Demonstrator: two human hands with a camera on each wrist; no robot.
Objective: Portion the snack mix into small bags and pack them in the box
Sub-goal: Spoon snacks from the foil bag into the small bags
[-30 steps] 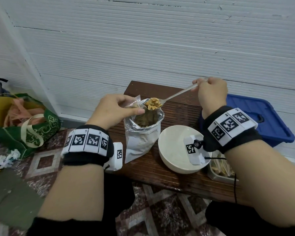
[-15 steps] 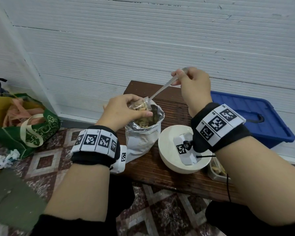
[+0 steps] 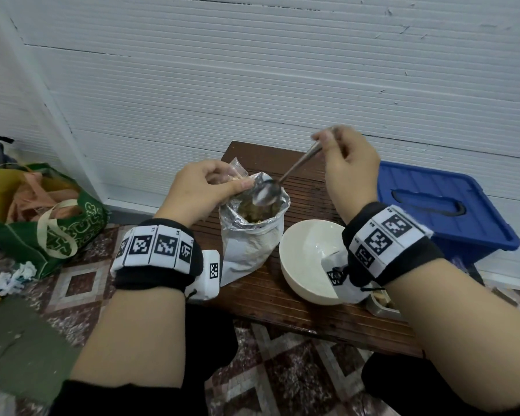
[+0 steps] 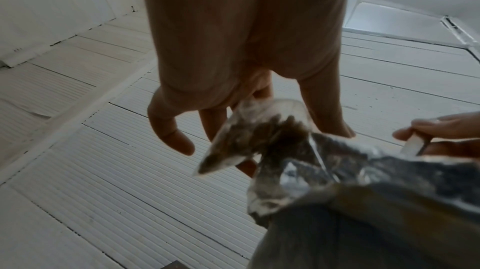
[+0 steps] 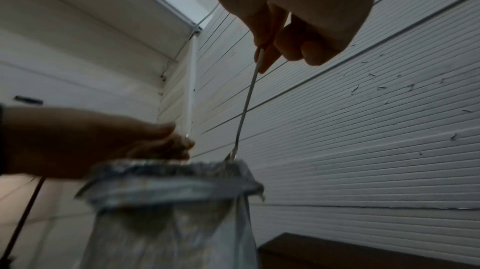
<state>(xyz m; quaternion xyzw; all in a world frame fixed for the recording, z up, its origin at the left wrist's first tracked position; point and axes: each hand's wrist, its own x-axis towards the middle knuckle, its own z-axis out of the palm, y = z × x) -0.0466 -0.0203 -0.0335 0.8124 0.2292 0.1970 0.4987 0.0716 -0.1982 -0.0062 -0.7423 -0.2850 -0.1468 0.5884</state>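
Observation:
A large foil snack bag stands open on the wooden table, brown snack mix inside. My left hand pinches a small clear bag holding some mix at the foil bag's left rim; the same small clear bag shows in the left wrist view. My right hand grips the handle of a metal spoon, its empty bowl just inside the foil bag's mouth. In the right wrist view the spoon slants down into the foil bag.
An empty white bowl sits right of the foil bag. A metal tray peeks out under my right wrist. A blue lidded box stands on the floor at right. A green shopping bag lies at left.
The spoon carried mix to the small bag, tipped it in, and now dips empty into the foil bag. My left hand kept hold of the small bag.

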